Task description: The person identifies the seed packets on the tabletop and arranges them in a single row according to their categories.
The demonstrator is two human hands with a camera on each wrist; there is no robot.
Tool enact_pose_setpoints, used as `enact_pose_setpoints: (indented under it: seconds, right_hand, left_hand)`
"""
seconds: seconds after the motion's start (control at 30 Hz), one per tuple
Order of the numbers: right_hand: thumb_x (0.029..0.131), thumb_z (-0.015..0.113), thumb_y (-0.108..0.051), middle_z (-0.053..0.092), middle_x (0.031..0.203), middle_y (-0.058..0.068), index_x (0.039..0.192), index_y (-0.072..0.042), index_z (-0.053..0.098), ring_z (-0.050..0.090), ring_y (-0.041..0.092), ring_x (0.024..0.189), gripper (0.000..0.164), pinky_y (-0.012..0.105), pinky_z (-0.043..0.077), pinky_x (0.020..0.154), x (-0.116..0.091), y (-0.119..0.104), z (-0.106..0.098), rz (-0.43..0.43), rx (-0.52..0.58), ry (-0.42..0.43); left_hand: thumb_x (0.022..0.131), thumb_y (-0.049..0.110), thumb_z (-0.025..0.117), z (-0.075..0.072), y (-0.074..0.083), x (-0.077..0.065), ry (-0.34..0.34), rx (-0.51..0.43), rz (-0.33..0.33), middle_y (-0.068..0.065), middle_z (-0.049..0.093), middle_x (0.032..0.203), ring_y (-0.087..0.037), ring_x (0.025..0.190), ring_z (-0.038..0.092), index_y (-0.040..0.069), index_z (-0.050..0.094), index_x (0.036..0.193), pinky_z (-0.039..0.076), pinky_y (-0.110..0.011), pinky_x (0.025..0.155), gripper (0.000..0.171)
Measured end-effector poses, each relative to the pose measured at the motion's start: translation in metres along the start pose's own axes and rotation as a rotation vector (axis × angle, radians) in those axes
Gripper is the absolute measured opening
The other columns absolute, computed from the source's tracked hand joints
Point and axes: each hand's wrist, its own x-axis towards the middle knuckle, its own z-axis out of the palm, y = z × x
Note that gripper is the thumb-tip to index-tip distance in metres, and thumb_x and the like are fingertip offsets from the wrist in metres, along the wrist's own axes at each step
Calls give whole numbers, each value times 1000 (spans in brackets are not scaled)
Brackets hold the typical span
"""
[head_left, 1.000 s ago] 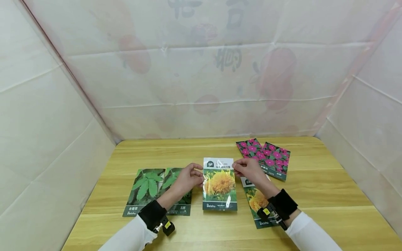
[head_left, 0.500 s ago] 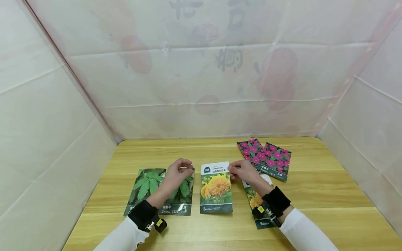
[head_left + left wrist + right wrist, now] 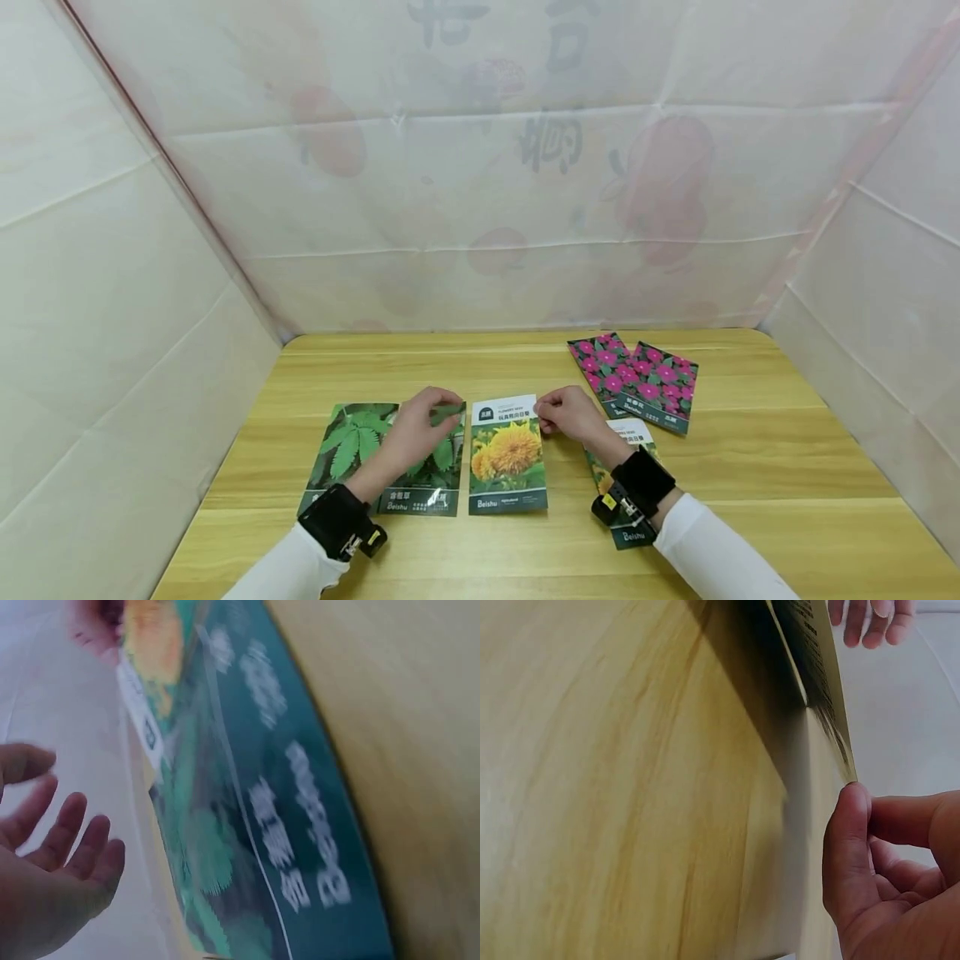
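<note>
Between thumb and forefinger my right hand [image 3: 573, 414] pinches the upper right edge of a seed packet with yellow sunflowers [image 3: 508, 454]; the pinch shows close up in the right wrist view, with the packet's printed back [image 3: 810, 652] above. Just left of it lies a seed packet with green leaves [image 3: 435, 483], partly covered by my left hand [image 3: 411, 429]. That hand hovers with loosely bent fingers and nothing in them, as the left wrist view confirms. A second green-leaf packet [image 3: 347, 442] lies beside the first, its lower part behind my left wrist.
Another sunflower packet [image 3: 633, 432] lies under my right forearm, mostly hidden. Behind it, two overlapping packets with pink flowers, the left one [image 3: 596, 358] and the right one [image 3: 663, 383], lie askew. Pale cloth walls [image 3: 480, 292] enclose the wooden table [image 3: 750, 517].
My left hand has let go of the sunflower packet and moved left over the green-leaf packet. My right hand has carried the sunflower packet slightly left and down, beside the green-leaf one.
</note>
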Motion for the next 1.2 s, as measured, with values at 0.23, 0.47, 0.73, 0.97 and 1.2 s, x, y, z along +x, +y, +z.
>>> enact_pose_setpoints:
  seconds: [0.23, 0.47, 0.73, 0.97, 1.2]
  right_hand:
    - [103, 61, -3, 71, 83, 12, 107, 6, 76, 67, 18, 72, 18, 30, 59, 66, 2, 2, 3, 11, -38, 17]
    - [104, 61, -6, 71, 78, 10, 95, 1, 78, 69, 17, 70, 21, 30, 61, 66, -2, 0, 5, 27, -102, 28]
    - [107, 58, -13, 70, 79, 8, 80, -3, 76, 65, 19, 71, 34, 30, 54, 66, -4, 1, 1, 11, -171, 27]
    - [108, 56, -15, 71, 88, 10, 79, -1, 69, 57, 20, 73, 36, 31, 45, 69, -10, -1, -11, -18, -185, 48]
    - [110, 52, -20, 71, 92, 11, 105, -3, 76, 63, 20, 81, 29, 31, 46, 69, -20, -6, -29, -83, -294, 89]
  left_hand:
    - [91, 37, 82, 9, 25, -2, -291, 381, 163, -15, 53, 147, -38, 135, 52, 11, 68, 134, 45, -57, 112, 51]
    - [86, 55, 80, 20, 28, -2, -435, 579, 258, -11, 47, 156, -34, 147, 40, 24, 66, 139, 30, -66, 120, 63]
    - [86, 50, 83, 17, 30, 0, -479, 546, 235, -13, 45, 157, -33, 147, 39, 22, 66, 140, 26, -70, 120, 63]
    - [84, 46, 85, 16, 29, 1, -492, 514, 231, -14, 45, 157, -35, 147, 39, 19, 66, 139, 22, -74, 118, 64]
    - [87, 48, 82, 15, 29, 2, -471, 533, 231, -13, 45, 158, -35, 148, 38, 20, 67, 138, 22, -76, 117, 60]
